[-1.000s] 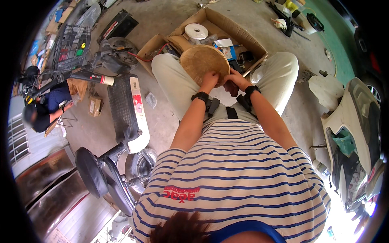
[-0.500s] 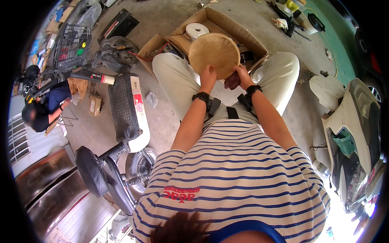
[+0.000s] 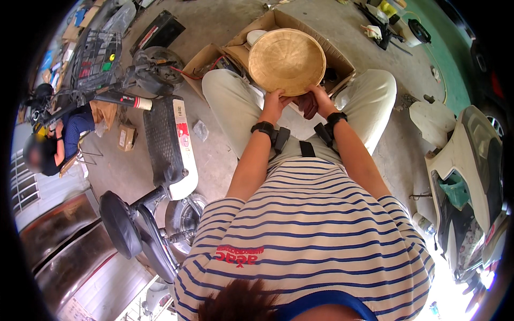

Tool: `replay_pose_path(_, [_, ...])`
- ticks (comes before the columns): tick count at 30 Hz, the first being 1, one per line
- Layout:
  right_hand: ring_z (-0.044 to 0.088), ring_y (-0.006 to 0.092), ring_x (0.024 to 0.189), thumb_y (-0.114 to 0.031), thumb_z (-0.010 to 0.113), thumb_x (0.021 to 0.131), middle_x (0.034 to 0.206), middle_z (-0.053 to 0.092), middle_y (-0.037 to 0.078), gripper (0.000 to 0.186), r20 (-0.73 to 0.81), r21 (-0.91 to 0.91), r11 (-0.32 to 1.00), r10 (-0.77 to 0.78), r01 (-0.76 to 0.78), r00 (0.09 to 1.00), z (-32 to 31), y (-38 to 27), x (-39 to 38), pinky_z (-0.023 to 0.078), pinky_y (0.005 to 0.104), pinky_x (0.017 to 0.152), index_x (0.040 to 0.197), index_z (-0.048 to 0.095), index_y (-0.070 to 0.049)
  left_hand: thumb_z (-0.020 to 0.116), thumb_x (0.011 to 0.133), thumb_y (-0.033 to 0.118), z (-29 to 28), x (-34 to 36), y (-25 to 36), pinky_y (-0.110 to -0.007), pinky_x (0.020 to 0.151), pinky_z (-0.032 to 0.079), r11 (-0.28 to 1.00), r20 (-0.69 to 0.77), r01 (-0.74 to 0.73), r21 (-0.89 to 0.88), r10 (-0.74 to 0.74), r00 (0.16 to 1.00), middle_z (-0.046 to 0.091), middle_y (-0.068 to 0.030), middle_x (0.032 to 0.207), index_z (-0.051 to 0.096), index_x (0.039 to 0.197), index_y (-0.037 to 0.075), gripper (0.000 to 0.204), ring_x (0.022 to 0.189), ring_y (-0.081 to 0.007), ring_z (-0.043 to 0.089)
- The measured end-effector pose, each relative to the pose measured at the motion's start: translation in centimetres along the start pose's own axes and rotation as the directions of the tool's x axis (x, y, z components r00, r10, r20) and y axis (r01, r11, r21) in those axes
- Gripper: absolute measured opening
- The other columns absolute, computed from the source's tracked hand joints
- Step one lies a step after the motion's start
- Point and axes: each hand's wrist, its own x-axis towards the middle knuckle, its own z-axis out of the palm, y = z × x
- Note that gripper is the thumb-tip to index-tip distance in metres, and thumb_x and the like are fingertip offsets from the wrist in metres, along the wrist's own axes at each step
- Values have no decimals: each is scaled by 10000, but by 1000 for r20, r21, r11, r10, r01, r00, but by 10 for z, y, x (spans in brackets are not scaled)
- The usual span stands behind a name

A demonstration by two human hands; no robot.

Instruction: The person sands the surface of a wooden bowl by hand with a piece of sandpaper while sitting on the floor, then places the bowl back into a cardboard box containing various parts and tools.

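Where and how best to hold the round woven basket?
Likely the near rim of the basket, from the wearer's side: its round, wide body extends away, leaving that edge closest to the left hand and right hand, which hold it.

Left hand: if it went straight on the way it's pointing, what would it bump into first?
The woven basket; the left hand is at its near rim. Beyond that, probably the open cardboard box, though depth is hard to judge here.

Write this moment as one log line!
left hand: grips near rim of woven basket; right hand: grips same rim; basket partly hides open cardboard box
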Motion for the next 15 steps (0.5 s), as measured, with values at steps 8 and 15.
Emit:
replay_pose_path(8, [538, 270, 811, -241, 598, 811, 1046, 480, 194, 463, -138, -950, 267, -826, 164, 546, -10, -2, 0, 447, 365, 742, 1201, 458, -34, 446, 788, -10, 14, -3, -2, -364, 822, 515, 959, -194, -222, 177, 255, 947, 484, -170, 1119, 308, 1241, 10, 474, 978, -286, 567])
replay_pose_path(15, [590, 263, 840, -112, 598, 760, 942, 600, 71, 239, 258, -925, 13, -710, 379, 655, 2, 5, -8, 479, 328, 725, 991, 650, -146, 528, 780, 36, 17, -3, -4, -303, 789, 504, 910, -144, -110, 399, 180, 973, 489, -106, 1135, 355, 1274, 56, 524, 959, -217, 564])
